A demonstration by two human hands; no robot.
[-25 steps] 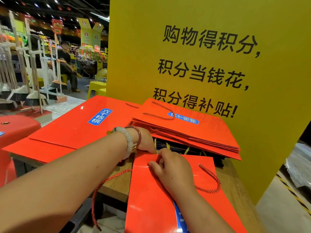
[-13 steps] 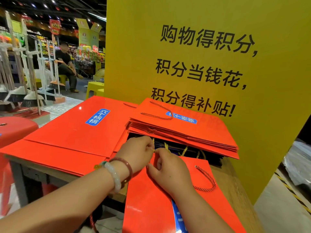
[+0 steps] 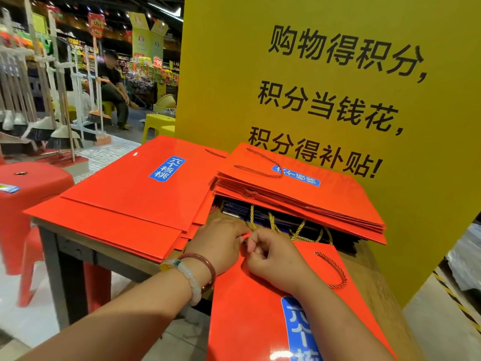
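**Fig. Both my hands at the mouth edge of a flat red paper bag (image 3: 260, 324), in front of the yellow sign (image 3: 312, 105)**
My left hand (image 3: 220, 243) (two bracelets (image 3: 197, 272) on its wrist) and my right hand (image 3: 276, 259) meet with fingers curled, each pinching the bag's upper edge, the edge turned toward the sign. Whether the fingertips of the two hands touch each other I cannot tell. The bag lies flat and well out from the sign, blue label up, with one twisted rope handle (image 3: 335, 269) lying loose on its face. A stack of red bags (image 3: 312, 201) lies at the foot of the sign, and dark bags (image 3: 263, 213) with gold cords lie beneath that stack, on the side away from the sign
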